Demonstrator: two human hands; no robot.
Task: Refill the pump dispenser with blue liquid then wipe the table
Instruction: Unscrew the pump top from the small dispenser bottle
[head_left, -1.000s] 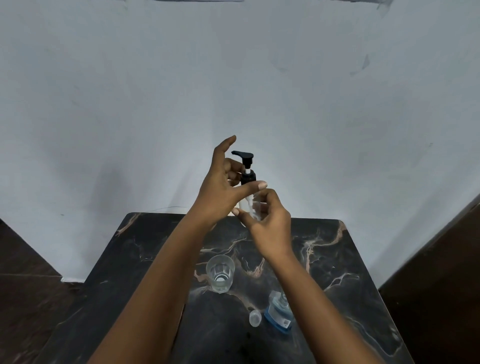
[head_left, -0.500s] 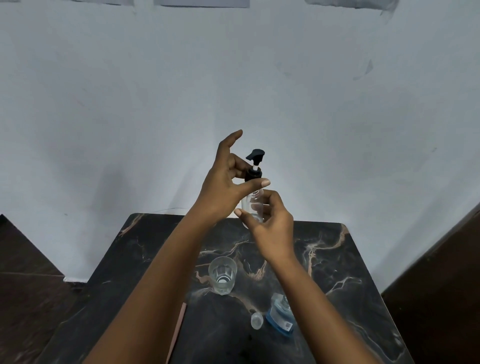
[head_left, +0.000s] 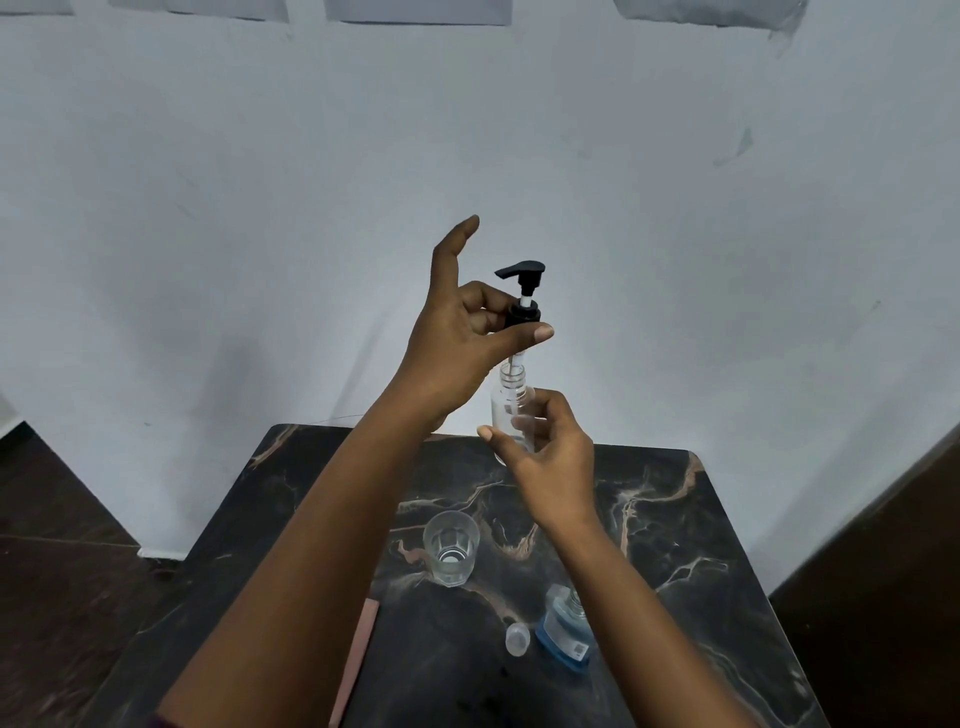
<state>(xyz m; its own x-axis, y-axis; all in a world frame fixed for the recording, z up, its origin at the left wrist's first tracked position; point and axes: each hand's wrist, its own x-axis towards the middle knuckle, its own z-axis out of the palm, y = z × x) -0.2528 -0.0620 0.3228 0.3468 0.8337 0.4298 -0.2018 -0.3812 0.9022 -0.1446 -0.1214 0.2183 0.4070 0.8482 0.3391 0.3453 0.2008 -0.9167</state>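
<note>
Both hands are raised above the far edge of the dark marble table (head_left: 675, 519), against a pale wall (head_left: 208, 208). Left hand (head_left: 457, 343) pinches the black pump head (head_left: 523, 296) at its collar, thumb in front, curled fingers behind, index finger sticking straight up and free. Pump head is lifted clear of the neck: white stem and thin dip tube (head_left: 516, 361) run down from the collar into the open mouth of the clear bottle (head_left: 511, 410). Right hand (head_left: 550, 457) wraps the bottle's lower body, thumb across the near side, fingers round the back; bottle is upright and held off the table. Bottle looks empty, no blue in it; a small dark mark on its wall is too small to read. On the table: empty clear glass tumbler (head_left: 450, 548) near centre, upright. Nearer the camera, a blue-liquid bottle (head_left: 563, 631), uncapped, partly hidden by the right forearm; it carries a white label with what looks like a QR-type square, text illegible, no brand readable. Its small translucent cap (head_left: 518, 639) lies just beside it on the left, apart from it. A pinkish flat strip (head_left: 358, 660) shows at the table's near left, mostly hidden by the left forearm; cannot tell what it is.
</note>
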